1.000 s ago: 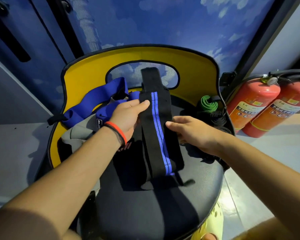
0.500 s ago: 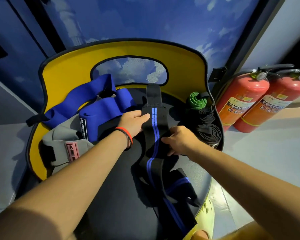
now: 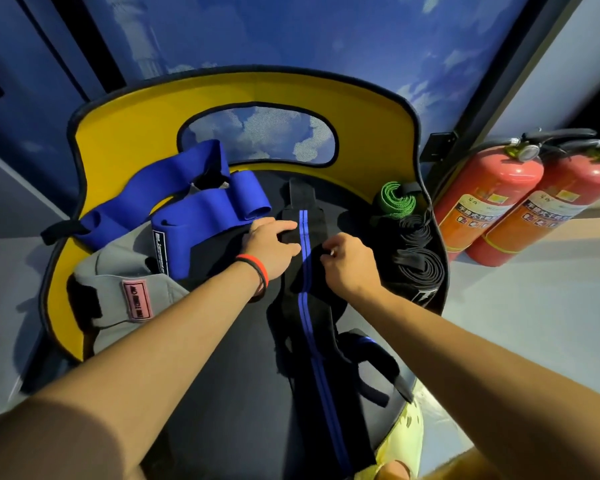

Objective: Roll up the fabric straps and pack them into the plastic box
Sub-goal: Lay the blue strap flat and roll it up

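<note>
The black strap (image 3: pixel 303 306) with blue stripes runs from the bottom centre of the frame up the chair seat (image 3: pixel 222 375) to mid-frame. There the left hand (image 3: pixel 271 247) presses flat fingers on its left edge, and the right hand (image 3: pixel 349 265) pinches its right edge with curled fingers. Beyond, rolled straps (image 3: pixel 418 271) sit at centre right

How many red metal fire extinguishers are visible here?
2. One red metal fire extinguisher stands right of the yellow chair; the other touches it, further right. None looks hidden.

Bare forearms (image 3: pixel 174 341), red and black wristbands (image 3: pixel 260 277) on left wrist
</note>
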### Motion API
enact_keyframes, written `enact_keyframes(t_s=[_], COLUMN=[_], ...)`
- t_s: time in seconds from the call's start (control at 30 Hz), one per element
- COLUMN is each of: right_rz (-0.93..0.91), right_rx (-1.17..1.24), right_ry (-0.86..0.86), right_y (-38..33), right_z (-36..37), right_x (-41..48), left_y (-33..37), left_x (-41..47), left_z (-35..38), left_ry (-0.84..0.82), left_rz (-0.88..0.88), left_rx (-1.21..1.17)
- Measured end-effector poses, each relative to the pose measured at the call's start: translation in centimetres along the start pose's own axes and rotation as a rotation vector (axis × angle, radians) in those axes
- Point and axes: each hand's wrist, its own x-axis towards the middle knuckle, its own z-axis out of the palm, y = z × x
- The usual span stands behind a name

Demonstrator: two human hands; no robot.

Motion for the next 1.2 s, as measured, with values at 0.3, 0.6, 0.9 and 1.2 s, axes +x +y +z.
enact_keyframes(t_s=[0.3,0.6,0.9,1.2], right_rz=[-0.052,-0.094,-0.112,-0.312], right_rx=[-0.089,-0.237,-0.237,-0.491], right_ry=[-0.085,-0.297,-0.253,-0.144], right_y=[-1.4,-2.5,-0.9,1.3], right_z=[0.3,-2.2,-3.9,-3.9], right_x=[-1.2,-5.0,-9.3,-11.5], left_y=[0.1,0.9,-0.8,-0.7], left_x=[-1.2,-1.8,-7.3,-10.0], left_z=[0.3,0.1,-0.1,-0.5], left_ry=[-0.115,-0.118,0.049,-0.234], left_rz=[-0.026,-0.069,0.113,0.111], left_rx=[0.276,0.221,-0.045,0.288])
